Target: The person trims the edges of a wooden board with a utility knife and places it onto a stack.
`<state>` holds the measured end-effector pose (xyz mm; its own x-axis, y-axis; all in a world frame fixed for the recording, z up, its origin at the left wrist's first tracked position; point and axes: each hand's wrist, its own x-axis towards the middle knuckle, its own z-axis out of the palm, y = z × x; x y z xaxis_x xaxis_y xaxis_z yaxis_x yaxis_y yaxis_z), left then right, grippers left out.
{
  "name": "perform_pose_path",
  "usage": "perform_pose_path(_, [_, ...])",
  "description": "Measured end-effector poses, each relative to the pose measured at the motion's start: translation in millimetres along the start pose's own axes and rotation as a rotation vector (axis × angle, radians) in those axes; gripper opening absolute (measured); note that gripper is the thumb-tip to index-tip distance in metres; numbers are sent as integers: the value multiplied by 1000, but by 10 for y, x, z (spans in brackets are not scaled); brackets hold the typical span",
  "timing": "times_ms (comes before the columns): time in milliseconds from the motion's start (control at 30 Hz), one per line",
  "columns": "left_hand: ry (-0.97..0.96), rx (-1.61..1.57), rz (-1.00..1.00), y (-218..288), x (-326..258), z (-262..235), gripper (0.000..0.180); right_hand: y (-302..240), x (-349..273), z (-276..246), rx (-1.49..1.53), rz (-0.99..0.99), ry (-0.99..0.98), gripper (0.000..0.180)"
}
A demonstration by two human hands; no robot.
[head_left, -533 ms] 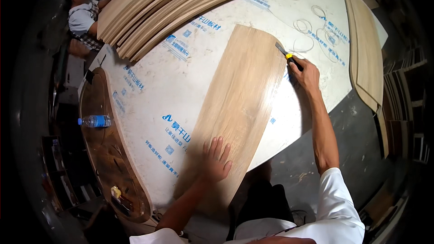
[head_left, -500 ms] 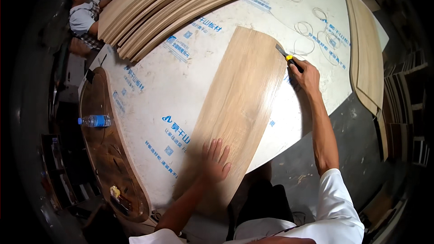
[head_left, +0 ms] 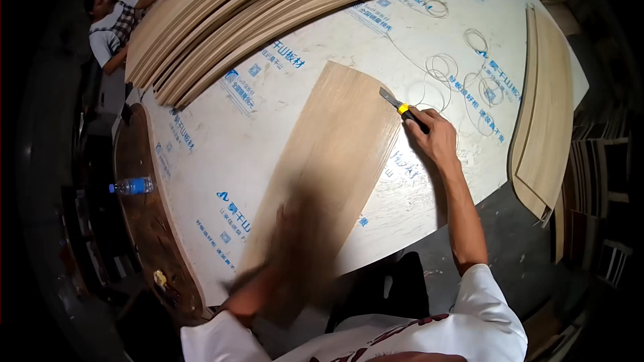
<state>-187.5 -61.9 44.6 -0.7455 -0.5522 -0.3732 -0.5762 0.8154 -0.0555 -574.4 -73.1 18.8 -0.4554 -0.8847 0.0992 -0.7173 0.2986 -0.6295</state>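
Observation:
A long wood-grain panel (head_left: 335, 127) with a rounded far right corner lies on the big white table. My right hand (head_left: 435, 135) grips a utility knife (head_left: 405, 110) by its black and yellow handle. The knife's flat metal blade rests over the panel near its rounded right edge. Toward the near end of the panel, my left hand (head_left: 285, 245) is dark and smeared by motion. Its fingers cannot be made out, nor whether it touches the surface.
A tall stack of curved panels (head_left: 268, 20) fills the far left, with a person (head_left: 111, 30) beyond it. Thin coiled strips (head_left: 441, 70) lie at the far right. More panels (head_left: 547, 107) rest along the right edge. A water bottle (head_left: 134, 186) sits on a brown board (head_left: 144, 228) at left.
My left hand, earlier spread flat on the panel, is now blurred and in shadow. The whole view has shifted. My right hand keeps the knife near the rounded corner.

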Motion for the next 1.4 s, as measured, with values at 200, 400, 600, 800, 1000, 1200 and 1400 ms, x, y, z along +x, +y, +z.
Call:
perform_pose_path(200, [703, -469, -609, -84, 2447, -259, 63, -26, 90, -26, 2, 19, -66, 37])
perform_pose_path(400, [592, -305, -757, 29, 2689, -333, 64, 53, 208, -52, -20, -54, -52, 33])
perform_pose_path(600, [543, -213, -783, 17, 2669, -429, 62, 115, 614, 8, 32, -200, -106, 32])
perform_pose_path(800, [499, -175, -822, 21, 2605, -606, 60, 153, 1054, 17, 24, -327, -220, 32])
perform_pose_path(1000, [469, -217, -845, 10, 2597, -634, 63, 54, 1513, 193, 28, -501, -335, 30])
perform_pose_path(1200, [463, -191, -844, -51, 2590, -730, 62, -164, 1934, 469, 57, -589, -409, 30])
perform_pose_path(1400, [440, -344, -856, -89, 2646, -840, 65, -466, 2395, 833, 54, -643, -423, 31])
